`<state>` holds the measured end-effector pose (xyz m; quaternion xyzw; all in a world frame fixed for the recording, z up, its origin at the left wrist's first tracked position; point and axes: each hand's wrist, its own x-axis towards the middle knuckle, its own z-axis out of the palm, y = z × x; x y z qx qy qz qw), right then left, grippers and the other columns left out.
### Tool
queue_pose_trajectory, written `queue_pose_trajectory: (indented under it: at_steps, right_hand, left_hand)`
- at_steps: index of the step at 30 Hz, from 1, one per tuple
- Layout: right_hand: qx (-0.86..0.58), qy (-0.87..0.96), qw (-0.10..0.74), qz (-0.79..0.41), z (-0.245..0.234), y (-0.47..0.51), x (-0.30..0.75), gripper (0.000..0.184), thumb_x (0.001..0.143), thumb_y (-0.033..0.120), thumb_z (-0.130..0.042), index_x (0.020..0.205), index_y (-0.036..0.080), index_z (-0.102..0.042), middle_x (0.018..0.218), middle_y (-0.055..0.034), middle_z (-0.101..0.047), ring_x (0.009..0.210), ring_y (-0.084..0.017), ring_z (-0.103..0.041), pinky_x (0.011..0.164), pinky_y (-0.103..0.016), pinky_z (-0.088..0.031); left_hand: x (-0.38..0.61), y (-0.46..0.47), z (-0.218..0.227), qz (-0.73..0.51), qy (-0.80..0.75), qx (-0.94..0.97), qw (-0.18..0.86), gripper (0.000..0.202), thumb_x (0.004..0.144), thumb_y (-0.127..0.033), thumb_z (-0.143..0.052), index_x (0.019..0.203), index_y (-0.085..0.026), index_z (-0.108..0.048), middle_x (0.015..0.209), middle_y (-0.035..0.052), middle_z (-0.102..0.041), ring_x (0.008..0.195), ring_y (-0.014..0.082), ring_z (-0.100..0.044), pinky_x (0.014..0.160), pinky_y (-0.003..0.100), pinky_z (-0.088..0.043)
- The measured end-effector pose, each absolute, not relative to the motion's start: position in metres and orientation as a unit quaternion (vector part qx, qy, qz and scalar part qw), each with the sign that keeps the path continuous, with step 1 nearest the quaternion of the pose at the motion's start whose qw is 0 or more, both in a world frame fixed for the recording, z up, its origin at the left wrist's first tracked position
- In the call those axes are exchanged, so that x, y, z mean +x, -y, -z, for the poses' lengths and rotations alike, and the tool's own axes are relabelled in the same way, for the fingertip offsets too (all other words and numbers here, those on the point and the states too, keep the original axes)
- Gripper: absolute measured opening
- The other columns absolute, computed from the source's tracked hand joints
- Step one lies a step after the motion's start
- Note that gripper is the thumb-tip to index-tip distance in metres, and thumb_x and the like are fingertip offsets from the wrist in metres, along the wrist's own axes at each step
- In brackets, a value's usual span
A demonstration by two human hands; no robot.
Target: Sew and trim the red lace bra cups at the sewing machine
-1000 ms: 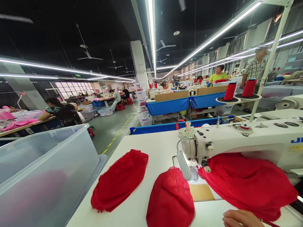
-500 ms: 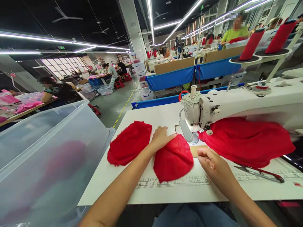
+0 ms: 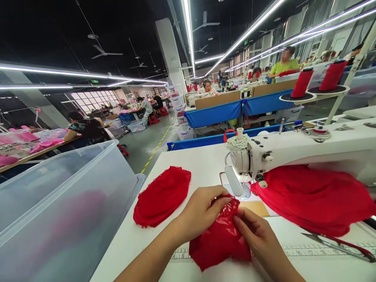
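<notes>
Both hands grip a red fabric piece (image 3: 219, 243) with a lacy upper edge, held in front of the sewing machine (image 3: 276, 149). My left hand (image 3: 204, 209) pinches its top edge between thumb and fingers. On the right side of the same piece, my right hand (image 3: 254, 231) closes its thumb and fingers on the edge. A second stack of red fabric (image 3: 163, 196) lies on the white table (image 3: 117, 254) to the left. More red fabric (image 3: 314, 197) is bunched under the machine's arm.
Thread snips (image 3: 337, 244) with red handles lie at the right on a printed ruler (image 3: 299, 250). A translucent plastic bin (image 3: 96, 203) stands against the table's left side. Red thread cones (image 3: 302, 83) rise behind the machine. Several people work at tables beyond.
The red fabric piece has been lifted by its lacy edge and drawn nearer to me. My right hand has moved in and taken hold of its right side. The view has tilted up slightly.
</notes>
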<state>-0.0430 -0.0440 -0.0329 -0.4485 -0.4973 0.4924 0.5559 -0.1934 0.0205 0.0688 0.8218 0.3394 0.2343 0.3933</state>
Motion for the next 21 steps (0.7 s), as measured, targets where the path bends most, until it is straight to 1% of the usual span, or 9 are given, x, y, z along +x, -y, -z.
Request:
queue_pose_trajectory:
  at_steps: [4,7,9,10,12,14,16,19,21]
  right_hand:
    - [-0.445,0.437,0.561,-0.545,0.034,0.086,-0.047,0.032,0.083,0.053,-0.059,0.084,0.021,-0.061,0.075,-0.0011,-0.064,0.068,-0.015,-0.059,0.065,-0.026,-0.049]
    - [-0.525,0.418,0.527,-0.521,0.042,0.095,-0.038,0.031,0.083,0.052,-0.057,0.088,0.022,-0.058,0.07,0.0004,-0.06,0.06,-0.013,-0.056,0.054,-0.024,-0.044]
    - [-0.593,0.433,0.517,-0.441,0.048,0.086,-0.028,0.028,0.086,0.047,-0.051,0.098,0.022,-0.056,0.076,-0.0004,-0.062,0.059,-0.014,-0.058,0.054,-0.025,-0.046]
    - [-0.625,0.458,0.505,-0.379,0.051,0.079,-0.022,0.026,0.086,0.042,-0.048,0.102,0.022,-0.055,0.078,-0.0008,-0.062,0.059,-0.014,-0.06,0.057,-0.027,-0.047]
    - [-0.686,0.545,0.416,-0.243,0.054,0.066,-0.012,0.023,0.085,0.033,-0.045,0.101,0.022,-0.056,0.073,-0.001,-0.063,0.057,-0.017,-0.061,0.053,-0.028,-0.043]
    - [-0.717,0.609,0.321,-0.111,0.055,0.058,-0.005,0.023,0.087,0.029,-0.041,0.1,0.023,-0.059,0.077,-0.0031,-0.067,0.058,-0.018,-0.062,0.048,-0.027,-0.036]
    - [-0.707,0.651,0.278,-0.009,0.055,0.056,-0.001,0.026,0.09,0.027,-0.038,0.101,0.022,-0.061,0.086,-0.0049,-0.069,0.062,-0.018,-0.063,0.046,-0.027,-0.032]
    - [-0.665,0.695,0.27,0.047,0.054,0.06,0.005,0.028,0.094,0.027,-0.036,0.1,0.023,-0.063,0.091,-0.0048,-0.068,0.068,-0.017,-0.064,0.046,-0.025,-0.032]
    - [-0.663,0.699,0.267,0.039,0.054,0.06,0.011,0.027,0.095,0.028,-0.037,0.098,0.024,-0.064,0.091,-0.0038,-0.068,0.069,-0.016,-0.064,0.047,-0.025,-0.034]
  left_hand:
    - [-0.197,-0.021,-0.086,-0.181,-0.357,0.843,0.36,0.02,0.094,-0.028,-0.046,0.083,-0.02,-0.061,0.08,-0.0015,-0.064,0.073,0.0134,-0.055,0.066,0.023,-0.04]
    - [-0.185,-0.046,-0.072,-0.092,-0.358,0.884,0.286,0.019,0.093,-0.025,-0.046,0.087,-0.021,-0.063,0.088,0.0,-0.068,0.083,0.017,-0.06,0.072,0.026,-0.041]
    - [-0.17,-0.068,-0.05,-0.034,-0.405,0.892,0.2,0.019,0.091,-0.024,-0.047,0.083,-0.021,-0.064,0.087,0.0023,-0.069,0.083,0.0206,-0.062,0.068,0.028,-0.042]
    - [-0.162,-0.078,-0.038,-0.025,-0.416,0.889,0.189,0.019,0.09,-0.025,-0.048,0.083,-0.021,-0.065,0.084,0.0041,-0.068,0.081,0.0227,-0.062,0.067,0.029,-0.042]
    - [-0.148,-0.095,-0.015,-0.02,-0.421,0.888,0.183,0.018,0.089,-0.025,-0.048,0.084,-0.021,-0.065,0.084,0.0055,-0.068,0.082,0.0245,-0.063,0.066,0.03,-0.042]
    - [-0.141,-0.105,0.002,-0.028,-0.426,0.888,0.171,0.016,0.089,-0.025,-0.049,0.086,-0.021,-0.065,0.083,0.0061,-0.066,0.083,0.0256,-0.063,0.069,0.032,-0.044]
    - [-0.14,-0.109,0.011,-0.051,-0.42,0.892,0.157,0.015,0.088,-0.024,-0.049,0.089,-0.021,-0.064,0.091,0.0075,-0.065,0.09,0.0272,-0.062,0.077,0.035,-0.046]
    - [-0.143,-0.105,0.013,-0.103,-0.397,0.902,0.137,0.013,0.087,-0.019,-0.048,0.092,-0.018,-0.061,0.112,0.0115,-0.058,0.106,0.0288,-0.054,0.09,0.041,-0.045]
    - [-0.144,-0.098,0.012,-0.123,-0.375,0.909,0.137,0.012,0.087,-0.015,-0.047,0.088,-0.017,-0.06,0.114,0.0116,-0.056,0.107,0.027,-0.052,0.092,0.04,-0.045]
